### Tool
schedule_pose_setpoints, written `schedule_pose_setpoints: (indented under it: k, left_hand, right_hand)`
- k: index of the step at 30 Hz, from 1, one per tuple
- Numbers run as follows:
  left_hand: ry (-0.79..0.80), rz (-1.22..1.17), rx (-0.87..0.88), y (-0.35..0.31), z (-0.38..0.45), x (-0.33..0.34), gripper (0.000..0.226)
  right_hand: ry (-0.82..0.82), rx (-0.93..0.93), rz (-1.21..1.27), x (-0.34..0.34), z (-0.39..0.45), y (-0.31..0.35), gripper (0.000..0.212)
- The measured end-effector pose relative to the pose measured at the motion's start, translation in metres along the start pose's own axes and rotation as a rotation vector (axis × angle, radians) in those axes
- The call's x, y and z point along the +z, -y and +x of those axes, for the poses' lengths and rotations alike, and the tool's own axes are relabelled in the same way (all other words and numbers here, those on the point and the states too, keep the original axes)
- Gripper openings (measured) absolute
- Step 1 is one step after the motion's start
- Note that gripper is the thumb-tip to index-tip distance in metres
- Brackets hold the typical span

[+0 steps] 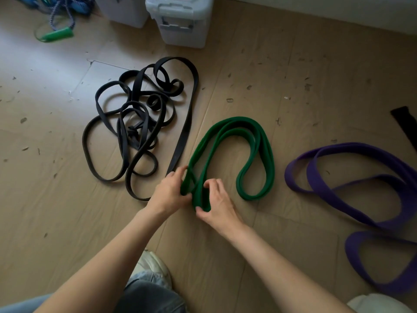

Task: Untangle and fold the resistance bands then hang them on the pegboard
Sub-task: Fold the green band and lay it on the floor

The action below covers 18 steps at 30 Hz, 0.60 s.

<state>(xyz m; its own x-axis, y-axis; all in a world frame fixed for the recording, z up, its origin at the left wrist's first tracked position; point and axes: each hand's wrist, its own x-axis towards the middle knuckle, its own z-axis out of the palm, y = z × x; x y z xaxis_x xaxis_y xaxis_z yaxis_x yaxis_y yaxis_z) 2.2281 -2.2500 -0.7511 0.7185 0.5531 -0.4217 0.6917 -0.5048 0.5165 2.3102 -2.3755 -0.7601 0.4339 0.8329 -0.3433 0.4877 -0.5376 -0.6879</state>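
Note:
A green resistance band (252, 143) lies doubled in an arch on the cardboard-covered floor. My left hand (168, 190) grips its near end from the left side. My right hand (216, 204) pinches the same folded end between thumb and fingers. To the left sits a tangled heap of thin black bands (133, 123), with one wider black band (185, 127) running beside it. A purple band (352, 184) lies in loose loops at the right. No pegboard is in view.
Two grey plastic storage bins (180, 21) stand at the far edge. A jump rope with a green handle (58, 33) lies at the far left. A black strap (406, 125) shows at the right edge. My knee and a white shoe (153, 267) are below.

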Motion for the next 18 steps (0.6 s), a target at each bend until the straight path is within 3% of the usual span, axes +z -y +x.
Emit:
schedule_pose_setpoints:
  k: [3, 6, 8, 11, 14, 16, 18]
  left_hand:
    - [0.110, 0.226, 0.095, -0.007, -0.001, 0.002, 0.079]
    - [0.343, -0.018, -0.084, -0.008, 0.006, -0.016, 0.088]
    - [0.414, -0.105, -0.187, -0.008, 0.012, -0.029, 0.086]
    - [0.309, 0.012, -0.209, -0.011, 0.017, -0.035, 0.075]
    - [0.177, 0.118, -0.245, -0.022, 0.020, -0.023, 0.087]
    - [0.144, 0.185, -0.275, -0.030, 0.020, -0.009, 0.105]
    - [0.139, 0.301, -0.263, -0.037, 0.017, 0.006, 0.109]
  right_hand:
    - [0.074, 0.036, 0.003, 0.008, -0.003, -0.001, 0.060]
    - [0.089, 0.037, 0.026, 0.000, -0.004, -0.003, 0.068]
    - [0.138, 0.023, 0.012, -0.014, -0.004, -0.007, 0.071]
    - [0.119, -0.002, -0.067, -0.044, 0.000, -0.012, 0.050]
    - [-0.179, -0.025, -0.135, -0.074, 0.020, -0.018, 0.025]
    - [-0.307, -0.054, -0.274, -0.091, 0.045, -0.021, 0.034]
    - [-0.226, -0.066, -0.452, -0.104, 0.074, -0.023, 0.058]
